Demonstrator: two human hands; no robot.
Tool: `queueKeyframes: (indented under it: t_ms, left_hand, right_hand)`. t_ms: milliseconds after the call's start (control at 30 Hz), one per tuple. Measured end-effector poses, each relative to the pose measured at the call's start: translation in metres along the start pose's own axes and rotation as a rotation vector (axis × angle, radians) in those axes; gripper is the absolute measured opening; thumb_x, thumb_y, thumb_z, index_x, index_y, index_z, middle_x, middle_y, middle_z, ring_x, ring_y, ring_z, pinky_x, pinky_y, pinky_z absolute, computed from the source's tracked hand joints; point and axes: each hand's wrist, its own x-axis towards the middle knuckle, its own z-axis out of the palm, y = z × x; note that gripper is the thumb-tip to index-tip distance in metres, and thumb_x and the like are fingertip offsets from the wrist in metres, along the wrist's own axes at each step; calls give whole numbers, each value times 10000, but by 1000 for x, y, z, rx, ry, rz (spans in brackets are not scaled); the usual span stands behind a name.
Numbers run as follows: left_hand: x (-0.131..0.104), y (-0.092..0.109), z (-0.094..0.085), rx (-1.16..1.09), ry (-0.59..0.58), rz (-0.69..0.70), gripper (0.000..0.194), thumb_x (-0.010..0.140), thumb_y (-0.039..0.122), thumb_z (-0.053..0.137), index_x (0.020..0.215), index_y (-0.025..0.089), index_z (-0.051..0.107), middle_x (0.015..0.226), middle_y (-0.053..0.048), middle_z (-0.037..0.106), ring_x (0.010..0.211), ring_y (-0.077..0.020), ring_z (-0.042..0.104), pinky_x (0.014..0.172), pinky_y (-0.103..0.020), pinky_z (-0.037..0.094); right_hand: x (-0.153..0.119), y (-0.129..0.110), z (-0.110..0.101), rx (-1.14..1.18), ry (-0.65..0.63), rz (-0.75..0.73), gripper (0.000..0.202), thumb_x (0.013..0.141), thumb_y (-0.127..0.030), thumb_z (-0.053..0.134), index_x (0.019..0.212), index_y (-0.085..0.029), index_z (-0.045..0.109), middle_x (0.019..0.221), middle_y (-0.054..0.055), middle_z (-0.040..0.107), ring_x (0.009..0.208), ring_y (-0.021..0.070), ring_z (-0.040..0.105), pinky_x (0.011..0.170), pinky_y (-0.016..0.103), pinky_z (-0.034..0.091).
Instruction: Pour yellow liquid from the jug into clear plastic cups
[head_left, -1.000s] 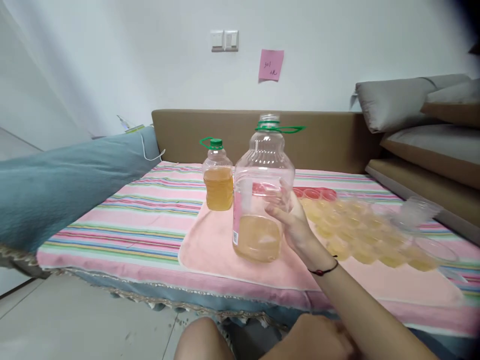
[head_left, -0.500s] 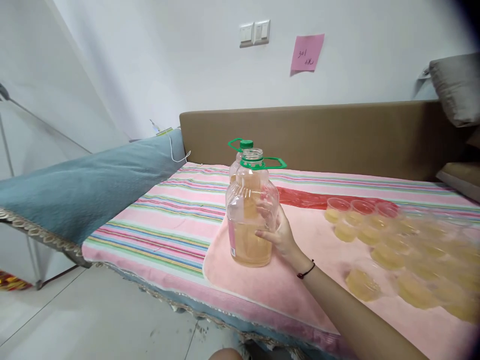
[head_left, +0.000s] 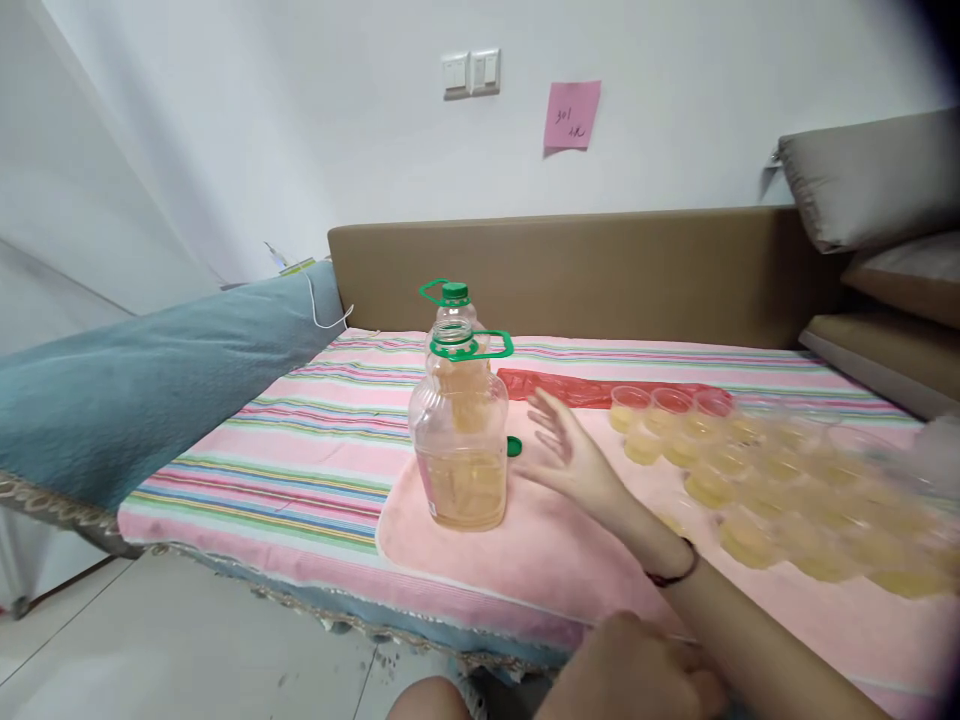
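A clear plastic jug (head_left: 469, 480) with an uncapped mouth and a green ring handle stands upright, part full of pale yellow liquid. Just right of it, my right hand (head_left: 574, 455) is held up with its fingers apart, holding nothing. Between the jug and that hand lies a green cap (head_left: 514, 446). Behind is a second jug (head_left: 456, 312) with its green cap on, mostly hidden by the first. My left hand (head_left: 630, 670) shows at the bottom edge, low over the bed's front edge; it is smeared by motion and its fingers are unclear.
Several clear plastic cups (head_left: 750, 540) of yellow liquid crowd the right side of the pink mat (head_left: 547, 560). A red plastic bag (head_left: 570, 388) lies behind them. Cushions (head_left: 862, 185) are stacked at the far right, and a brown headboard (head_left: 585, 265) runs along the wall.
My right hand has let go of the jug and drawn back to the right. My left hand has come into view at the bottom. The view has turned slightly to the right.
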Motion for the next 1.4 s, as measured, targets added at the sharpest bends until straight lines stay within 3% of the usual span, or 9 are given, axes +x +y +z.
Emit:
queueKeyframes:
  t_ms: [100, 167, 267, 367, 500, 633, 767, 967, 1400]
  left_hand:
    - [4, -4, -19, 72, -22, -49, 131, 865, 331, 595, 858, 214, 654, 799, -15, 726, 723, -188, 660, 641, -296, 461]
    - [9, -6, -29, 22, 77, -158, 108, 872, 291, 583, 842, 208, 646, 791, -18, 717, 749, -185, 655, 679, -297, 468]
    - [19, -10, -34, -116, 287, -370, 85, 869, 214, 540, 892, 197, 620, 871, -52, 697, 846, -202, 645, 760, -326, 490]
    - [34, -15, -26, -271, 424, -488, 260, 829, 171, 537, 1088, 184, 554, 1071, -101, 649, 1005, -232, 615, 852, -380, 500]
    - [56, -20, -5, -433, 488, -564, 642, 745, 184, 634, 1329, 161, 367, 1367, -175, 499, 1224, -274, 524, 1021, -449, 438]
    - [76, -22, 14, -484, 581, -620, 839, 663, 181, 713, 1380, 162, 277, 1362, -181, 498, 1280, -286, 485, 1092, -462, 374]
    - [89, -25, 19, -529, 679, -648, 828, 653, 173, 715, 1359, 185, 281, 1217, -131, 571, 1185, -251, 561, 1032, -424, 430]
    - [104, -27, 10, -546, 739, -685, 742, 671, 188, 719, 1292, 225, 314, 1114, -74, 609, 990, -196, 644, 850, -349, 521]
    - [156, -53, 2, -443, 792, -621, 752, 691, 165, 702, 1313, 240, 286, 1160, -79, 611, 1030, -210, 646, 883, -376, 518]
  right_hand:
    - [-23, -20, -51, -154, 154, -102, 498, 785, -348, 737, 1243, -312, 546, 1338, 69, 570, 1239, 245, 555, 1066, 518, 440]
    - [-47, -26, -84, -385, 324, -226, 313, 856, -306, 663, 1161, -285, 600, 1186, 64, 645, 1088, 221, 633, 959, 470, 524]
    - [-88, -23, -120, -637, 563, -357, 210, 853, -226, 651, 1061, -246, 634, 1055, 68, 651, 974, 219, 633, 892, 464, 524]
    - [-123, -11, -137, -727, 612, -396, 190, 820, -184, 668, 1003, -232, 644, 991, 67, 648, 973, 233, 611, 882, 464, 503]
    - [-147, 8, -142, -753, 574, -368, 180, 856, -182, 616, 1028, -232, 627, 1010, 76, 642, 973, 229, 610, 828, 429, 538]
    - [-157, 18, -139, -704, 545, -282, 224, 888, -183, 572, 1106, -231, 587, 1073, 89, 611, 962, 215, 612, 796, 403, 571]
    - [-164, 17, -131, -645, 485, -203, 223, 898, -195, 557, 1116, -236, 578, 1090, 82, 602, 937, 196, 626, 780, 368, 594]
    - [-167, 13, -119, -578, 466, -142, 246, 907, -215, 540, 1149, -245, 570, 1147, 88, 593, 1086, 213, 589, 850, 371, 586]
    - [-158, 9, -110, -490, 496, -111, 277, 893, -179, 526, 1154, -265, 558, 1155, 76, 597, 1123, 228, 575, 927, 426, 546]
